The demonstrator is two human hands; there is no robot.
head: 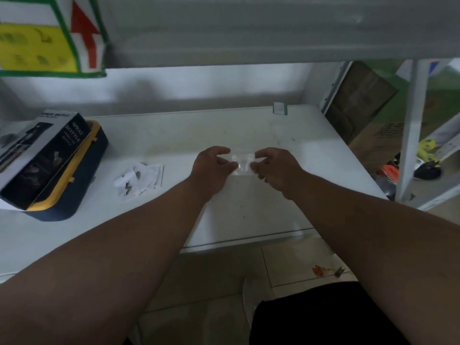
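Both the left hand and the right hand pinch a small clear plastic bag (blurred) between them, just above the white surface, near its middle.

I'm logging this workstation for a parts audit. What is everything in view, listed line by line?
clear plastic bag: one, transparent, pinched between both hands
small packets: several, white, holding dark metal parts, table left of hands
spray bottle box: one, black and white, lying on the tray
tray: one, navy with yellow rim, table's left side
table: one, white, under the hands
arrow sign: one, red on white beside yellow, upper left
cardboard boxes: count unclear, brown, right of table
left hand: one, pinches bag's left edge
right hand: one, pinches bag's right edge
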